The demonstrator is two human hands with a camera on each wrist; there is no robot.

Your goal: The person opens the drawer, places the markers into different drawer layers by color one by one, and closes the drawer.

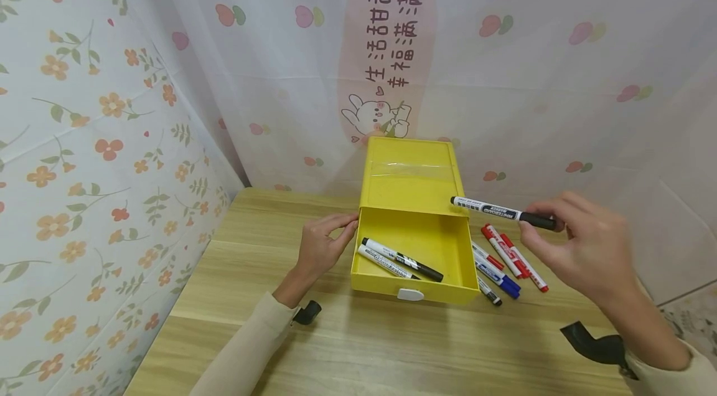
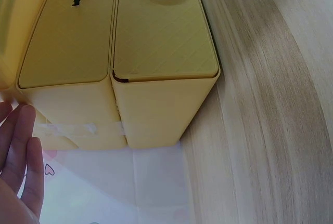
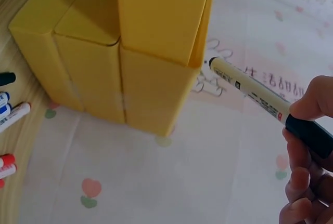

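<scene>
Now | right hand (image 1: 585, 243) pinches "WHITEBOARD" marker (image 1: 490, 209) | left hand (image 1: 322, 245), fingers straight, apparently touches drawer unit (image 1: 414, 187)

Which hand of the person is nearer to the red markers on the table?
Right. The right hand is raised to the right of the red markers; the left hand is across the yellow drawer, at its left side.

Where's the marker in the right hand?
Head view, right of centre: the marker is pinched by the right hand, its far end overlapping the right edge of the yellow box.
</scene>
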